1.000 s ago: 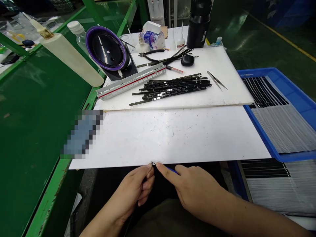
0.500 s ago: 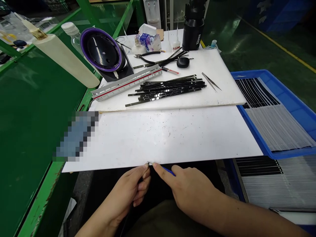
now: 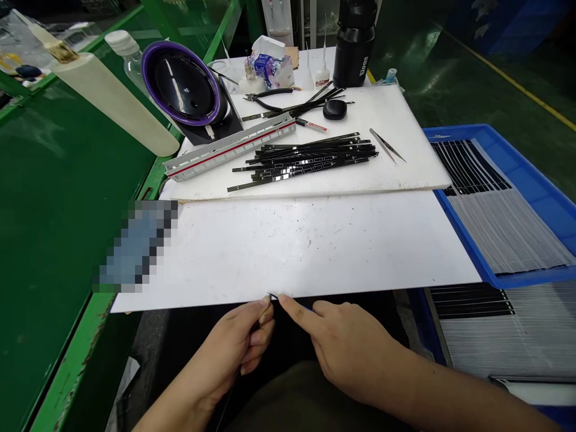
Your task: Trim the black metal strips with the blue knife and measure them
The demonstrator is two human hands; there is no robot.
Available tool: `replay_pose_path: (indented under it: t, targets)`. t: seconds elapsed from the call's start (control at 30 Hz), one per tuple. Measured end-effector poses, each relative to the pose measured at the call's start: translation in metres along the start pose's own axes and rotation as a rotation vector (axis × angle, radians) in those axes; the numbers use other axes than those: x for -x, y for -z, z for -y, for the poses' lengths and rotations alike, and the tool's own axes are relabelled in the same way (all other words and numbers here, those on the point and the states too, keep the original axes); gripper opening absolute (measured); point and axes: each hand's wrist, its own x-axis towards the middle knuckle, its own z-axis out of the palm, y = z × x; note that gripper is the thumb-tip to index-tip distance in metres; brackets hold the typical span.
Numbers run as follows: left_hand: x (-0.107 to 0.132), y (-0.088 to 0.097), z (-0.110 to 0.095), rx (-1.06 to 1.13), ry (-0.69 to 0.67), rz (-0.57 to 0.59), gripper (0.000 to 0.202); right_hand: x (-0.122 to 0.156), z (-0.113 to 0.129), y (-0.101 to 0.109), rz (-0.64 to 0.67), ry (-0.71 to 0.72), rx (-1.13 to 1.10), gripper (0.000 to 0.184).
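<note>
My left hand (image 3: 243, 336) is closed at the table's front edge, thumb and forefinger pinching the end of a thin dark strip. The strip's lower part (image 3: 224, 403) seems to hang below the fist, dim against dark clothing. Facing it, my right hand (image 3: 344, 336) is wrapped round a slim blue-handled knife, mostly hidden by the fingers. Its index finger stretches along the tool, and a thin dark tip (image 3: 273, 296) shows between the two hands, touching or nearly touching the left fingertips. Beyond, a pile of black strips (image 3: 310, 157) lies on a white foam board (image 3: 405, 174).
On the board are tweezers (image 3: 387, 146), a scale ruler (image 3: 229, 150), pliers (image 3: 270, 99) and a black case (image 3: 335, 109). Behind stand a black bottle (image 3: 355, 48) and purple-rimmed fan (image 3: 184, 87). A blue tray (image 3: 531, 280) of strips sits right; a pixelated object (image 3: 137, 246) lies left.
The view has shifted slightly. The dark tip between my fingertips shows at a slightly different angle, and less of the blue handle is visible. Both hands keep nearly the same place.
</note>
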Motion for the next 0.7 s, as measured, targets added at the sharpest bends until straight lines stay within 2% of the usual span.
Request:
replay_pose_path:
  t: [0.3, 0.7]
  targets:
    - [0.000, 0.000, 0.000, -0.018, -0.010, -0.010, 0.042, 0.000, 0.006, -0.001, -0.003, -0.018, 0.109, 0.083]
    - [-0.001, 0.001, 0.003, -0.039, -0.012, -0.034, 0.042, 0.001, 0.014, -0.006, -0.007, -0.067, 0.150, 0.080]
